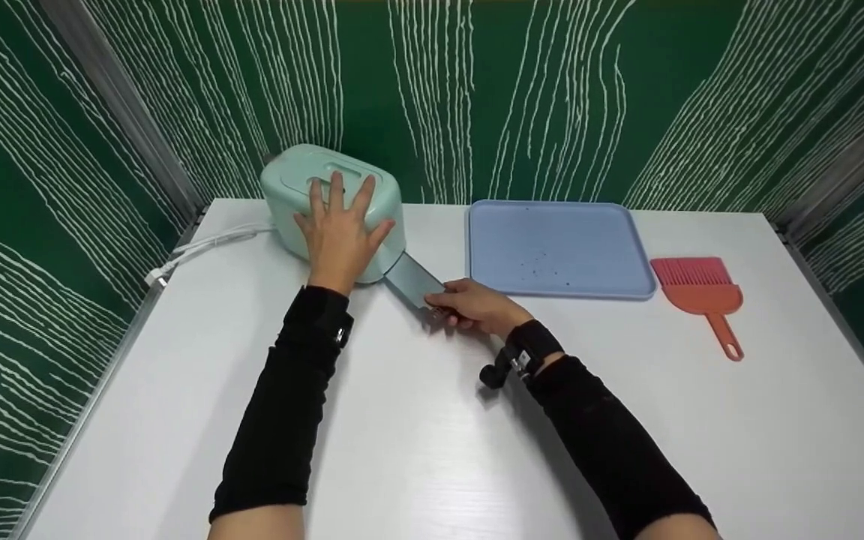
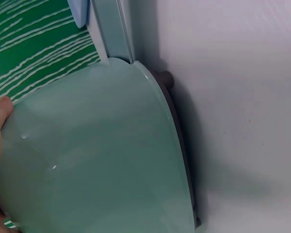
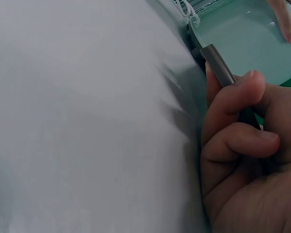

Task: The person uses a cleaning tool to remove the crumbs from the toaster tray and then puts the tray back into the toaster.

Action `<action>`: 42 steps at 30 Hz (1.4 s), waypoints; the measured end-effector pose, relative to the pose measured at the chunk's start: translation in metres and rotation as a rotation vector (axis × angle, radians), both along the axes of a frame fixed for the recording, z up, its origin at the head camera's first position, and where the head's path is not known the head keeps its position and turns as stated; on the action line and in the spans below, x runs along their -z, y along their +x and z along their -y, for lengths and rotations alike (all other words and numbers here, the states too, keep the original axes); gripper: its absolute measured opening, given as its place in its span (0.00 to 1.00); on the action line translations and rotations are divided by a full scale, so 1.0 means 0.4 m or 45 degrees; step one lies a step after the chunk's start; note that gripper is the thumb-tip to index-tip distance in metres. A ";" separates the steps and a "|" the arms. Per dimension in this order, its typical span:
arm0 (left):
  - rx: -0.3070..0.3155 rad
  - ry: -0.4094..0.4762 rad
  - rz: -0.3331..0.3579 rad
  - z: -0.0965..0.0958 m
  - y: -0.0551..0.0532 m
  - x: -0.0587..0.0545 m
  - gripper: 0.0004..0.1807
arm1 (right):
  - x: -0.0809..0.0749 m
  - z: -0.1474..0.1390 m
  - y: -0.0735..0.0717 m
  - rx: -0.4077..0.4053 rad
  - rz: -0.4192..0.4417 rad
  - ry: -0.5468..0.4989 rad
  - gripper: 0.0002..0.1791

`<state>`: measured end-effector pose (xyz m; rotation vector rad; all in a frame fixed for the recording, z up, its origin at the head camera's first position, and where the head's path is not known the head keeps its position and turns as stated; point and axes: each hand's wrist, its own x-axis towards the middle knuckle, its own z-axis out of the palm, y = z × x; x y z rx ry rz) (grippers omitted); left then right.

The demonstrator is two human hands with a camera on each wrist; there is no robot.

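Note:
A mint-green toaster (image 1: 289,214) stands at the back left, its slots on top. Spread fingers of my left hand (image 1: 338,236) rest on its top edge and front side. Out of the toaster's right end, low down, sticks a flat crumb tray (image 1: 411,279). My right hand (image 1: 477,306) pinches the outer end of that tray between thumb and curled fingers. In the right wrist view, the grey end of the crumb tray (image 3: 218,64) shows beside the curled fingers. The left wrist view is mostly filled by the toaster's side (image 2: 97,145).
A blue serving tray (image 1: 552,244) with dark crumbs lies right of the toaster. Farther right is a red brush on an orange dustpan (image 1: 709,300). A white cord with a plug (image 1: 207,244) runs left from the toaster. Green walls border the white table (image 1: 402,450).

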<state>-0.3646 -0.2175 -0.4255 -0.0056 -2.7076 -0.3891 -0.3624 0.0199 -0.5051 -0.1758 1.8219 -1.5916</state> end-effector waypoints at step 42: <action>-0.001 0.011 -0.041 -0.001 -0.004 0.012 0.40 | 0.013 0.021 -0.005 0.293 -0.198 0.044 0.13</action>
